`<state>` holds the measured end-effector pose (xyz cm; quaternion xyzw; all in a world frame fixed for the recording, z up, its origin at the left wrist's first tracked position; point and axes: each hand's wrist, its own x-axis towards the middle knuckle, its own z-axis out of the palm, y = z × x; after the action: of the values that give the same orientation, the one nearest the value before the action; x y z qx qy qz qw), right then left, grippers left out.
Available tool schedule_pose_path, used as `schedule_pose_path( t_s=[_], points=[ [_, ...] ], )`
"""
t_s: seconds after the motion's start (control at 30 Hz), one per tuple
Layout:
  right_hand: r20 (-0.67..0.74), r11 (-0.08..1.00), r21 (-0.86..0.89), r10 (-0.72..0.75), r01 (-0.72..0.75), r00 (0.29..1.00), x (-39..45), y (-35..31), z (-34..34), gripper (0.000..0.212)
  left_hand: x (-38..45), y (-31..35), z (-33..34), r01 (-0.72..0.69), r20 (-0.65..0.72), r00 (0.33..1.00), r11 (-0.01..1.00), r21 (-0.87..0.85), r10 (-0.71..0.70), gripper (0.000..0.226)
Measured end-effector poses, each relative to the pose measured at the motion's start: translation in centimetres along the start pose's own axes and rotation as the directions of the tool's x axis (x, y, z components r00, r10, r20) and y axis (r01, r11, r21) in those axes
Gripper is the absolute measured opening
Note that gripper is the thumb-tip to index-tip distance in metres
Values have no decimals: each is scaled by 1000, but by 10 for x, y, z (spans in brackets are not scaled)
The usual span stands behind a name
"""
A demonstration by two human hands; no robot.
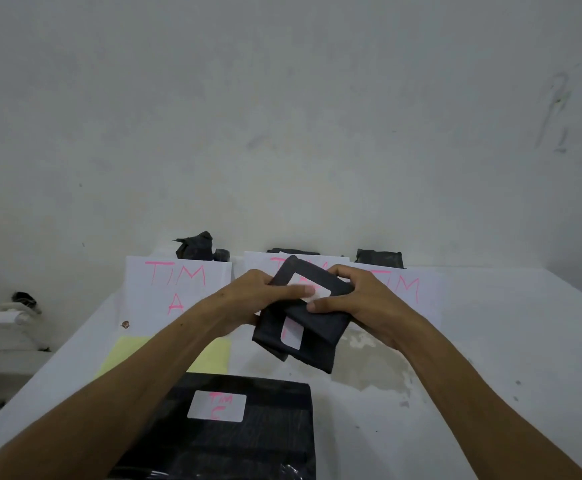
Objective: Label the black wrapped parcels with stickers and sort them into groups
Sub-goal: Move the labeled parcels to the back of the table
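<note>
- Above the middle of the desk (490, 341), the left hand (248, 299) and right hand (358, 299) hold two small parcels between them, one stacked on the other.
- The left hand grips the top parcel (331, 287) from 9 o'clock, its thumb pressing a white sticker (312, 292) flat on the black wrap.
- The right hand grips the same stack from 3 o'clock, thumb on the top face just below the sticker, fingers curled over the far edge.
- The lower parcel (320, 336) juts out toward 6 o'clock and carries its own white sticker (293, 336).
- The step in hand looks like labelling: the top sticker is being smoothed down. What is written on it cannot be read.
- Next move, as I judge it: read the mark, then carry each parcel to its matching sign.
- Three white signs stand at 12 o'clock: "TIM A" (178, 285) to the left, two more partly hidden behind the hands.
- Black parcels (196, 245) already lie behind the signs, against the wall.
- At 6 o'clock a big parcel (265, 441) lies labelled "TIM C", unsorted.
- A yellow sheet (213, 355) lies at 8 o'clock.
</note>
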<state>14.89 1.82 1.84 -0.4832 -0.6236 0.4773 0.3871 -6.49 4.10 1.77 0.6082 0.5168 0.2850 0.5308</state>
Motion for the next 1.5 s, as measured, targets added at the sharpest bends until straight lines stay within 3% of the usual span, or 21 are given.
schedule_pose_path(
  t_s=[0.13,0.27,0.37,0.5,0.6,0.83,0.97,1.2,1.4,1.5],
  points=[
    [-33,997,-67,-37,35,999,3,-3,5,44,3,-4,-2,-19,-38,999,992,-128,14,50],
    [-165,974,224,2,35,986,7,7,8,43,2,-6,-5,-46,-60,998,959,-280,30,40],
    [-304,982,188,76,-18,950,13,11,12,41,5,-8,-8,-53,-105,994,919,-391,12,43],
    [-126,901,383,268,-202,955,12,7,12,34,14,-6,-12,-71,-130,991,868,-491,7,48],
    [-68,885,439,203,-153,977,15,3,8,24,23,-1,-13,-73,-108,994,856,-512,20,44],
    [-301,805,594,246,-20,921,45,-3,-13,13,77,30,-40,-121,-183,983,810,-574,18,43],
    [-366,746,665,276,41,889,62,-3,-40,8,121,47,-60,-109,-216,975,753,-648,-45,23],
    [-395,718,692,291,74,872,100,6,-81,7,205,42,-63,125,-117,975,906,-404,-187,22],
    [-400,699,711,312,77,862,127,19,-102,6,255,20,-58,268,-7,958,905,-330,-287,37],
    [-389,714,699,322,49,863,138,24,-106,5,265,18,-61,303,-12,950,932,-199,-312,32]
  ],
)
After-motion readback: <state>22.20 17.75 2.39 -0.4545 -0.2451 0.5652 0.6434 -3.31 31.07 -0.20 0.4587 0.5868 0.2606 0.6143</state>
